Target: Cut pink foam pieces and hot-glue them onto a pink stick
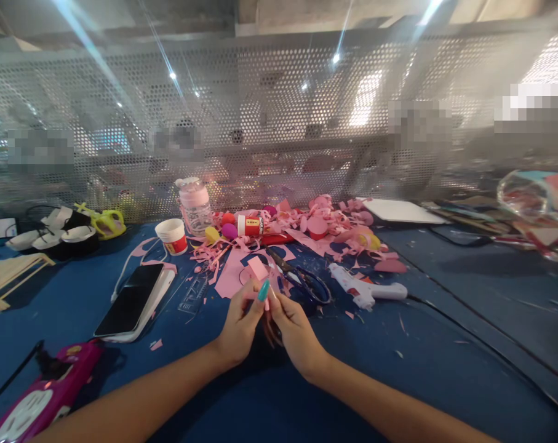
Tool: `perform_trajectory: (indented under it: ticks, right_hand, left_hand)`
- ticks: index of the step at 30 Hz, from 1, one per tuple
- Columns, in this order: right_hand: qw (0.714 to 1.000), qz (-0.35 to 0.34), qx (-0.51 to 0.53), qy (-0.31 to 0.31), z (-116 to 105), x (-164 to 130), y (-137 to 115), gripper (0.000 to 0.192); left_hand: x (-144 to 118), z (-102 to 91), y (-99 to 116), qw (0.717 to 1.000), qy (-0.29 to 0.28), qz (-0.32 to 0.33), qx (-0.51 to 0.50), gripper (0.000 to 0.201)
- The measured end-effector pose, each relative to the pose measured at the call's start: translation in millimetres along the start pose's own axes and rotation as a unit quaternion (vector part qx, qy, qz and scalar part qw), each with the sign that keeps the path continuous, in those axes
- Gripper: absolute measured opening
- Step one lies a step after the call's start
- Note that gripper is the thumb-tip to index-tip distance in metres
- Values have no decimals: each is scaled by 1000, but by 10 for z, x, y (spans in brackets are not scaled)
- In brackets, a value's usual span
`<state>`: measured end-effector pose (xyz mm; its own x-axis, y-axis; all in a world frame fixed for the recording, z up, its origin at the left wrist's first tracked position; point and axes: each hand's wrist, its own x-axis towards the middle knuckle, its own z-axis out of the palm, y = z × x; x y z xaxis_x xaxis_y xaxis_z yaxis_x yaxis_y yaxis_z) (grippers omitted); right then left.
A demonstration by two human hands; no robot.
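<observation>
My left hand [242, 323] and my right hand [297, 335] meet in front of me, thumbs side by side, with their fingers closed in a pinch. Between the fingertips is a small piece of pink paper [258, 267], its flat end sticking up above them. A long teal nail shows on my left thumb. The fingers under the paper are mostly hidden. Just beyond the hands lie a pair of scissors [313, 286] with dark blue handles and a cut sheet of pink paper [230, 274]. Right of them rests a white glue gun [368, 289].
Pink paper scraps [315, 221] heap up before a perforated metal screen [283, 92]. Leftward are a paper cup [172, 237], a bottle [195, 206], a phone [131, 298] and a magenta power strip [52, 391]. The glue gun's cord [472, 332] crosses the right side.
</observation>
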<state>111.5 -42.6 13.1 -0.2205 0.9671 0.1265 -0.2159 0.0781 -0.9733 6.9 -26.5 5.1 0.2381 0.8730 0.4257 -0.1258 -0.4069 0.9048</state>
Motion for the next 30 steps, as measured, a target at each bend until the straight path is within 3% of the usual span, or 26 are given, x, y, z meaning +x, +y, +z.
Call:
perform_trajectory:
  ticks: [7,12,19,26,30]
  right_hand:
    - [998,30,25,-51,3,5,34,52]
    - [997,62,31,-44,-13,6,49,51]
    - [997,71,-1,-31,-34,16,63,50]
    - [998,9,-7,64,-43,-23,11,41]
    - [987,-49,-138,58,-102,-1,29,37]
  left_hand:
    - [6,7,45,999,-4,8,36,24]
    - [27,-3,43,998,-14,24,55,30]
    - [24,-2,43,998,-7,-12,55,30]
    - [40,16,86,993,0,-29,118,30]
    - [53,9,79,985,15,-31,170,30]
